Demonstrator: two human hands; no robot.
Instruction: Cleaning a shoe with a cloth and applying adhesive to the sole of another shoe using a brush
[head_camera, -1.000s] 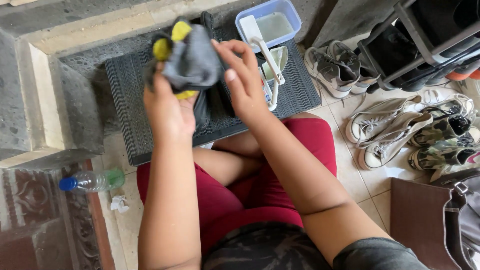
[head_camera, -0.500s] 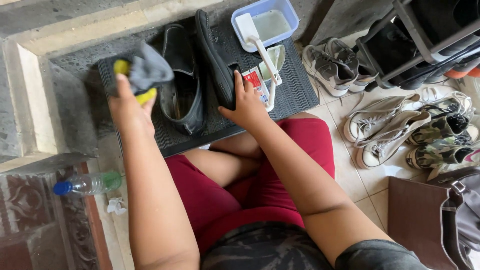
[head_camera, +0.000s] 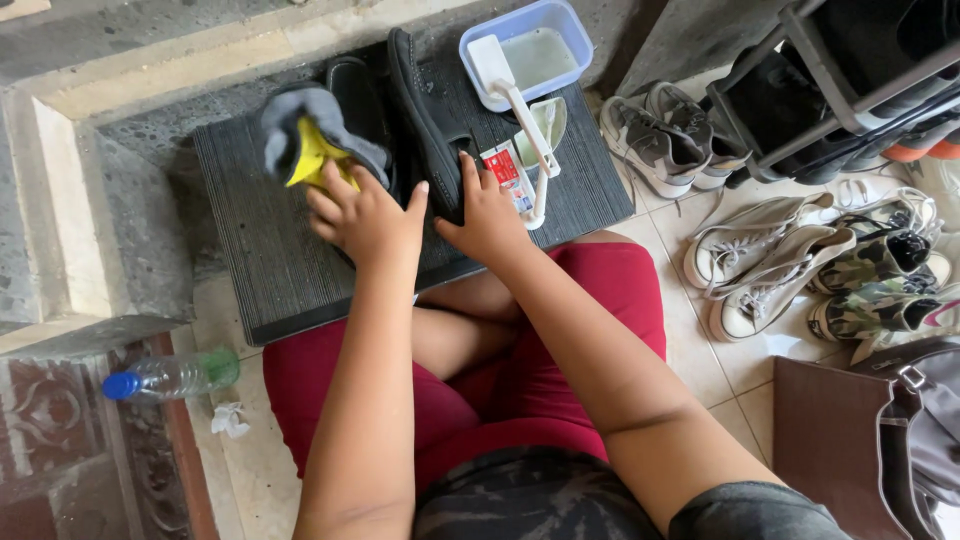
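My left hand (head_camera: 362, 215) grips a grey and yellow cloth (head_camera: 310, 140) and presses it on a black shoe (head_camera: 362, 110) lying on a dark ribbed mat (head_camera: 270, 260). My right hand (head_camera: 487, 215) rests on the second black shoe (head_camera: 425, 115), its fingers spread over the heel end. Just right of this hand lie a small red and white packet (head_camera: 508, 175) and a white long-handled brush (head_camera: 515, 100), whose head leans on a blue-rimmed tub of cloudy water (head_camera: 525, 50).
Grey sneakers (head_camera: 665, 145), white canvas shoes (head_camera: 770, 260) and camouflage shoes (head_camera: 880, 290) lie on the tiled floor at right, below a black shoe rack (head_camera: 850, 70). A plastic bottle (head_camera: 170, 375) and crumpled tissue (head_camera: 230, 420) lie at left. A brown bag (head_camera: 850, 440) is lower right.
My left hand has carried the cloth from the mat's left side to the black shoe. My right hand let go of the cloth a second ago and now rests on the other shoe.
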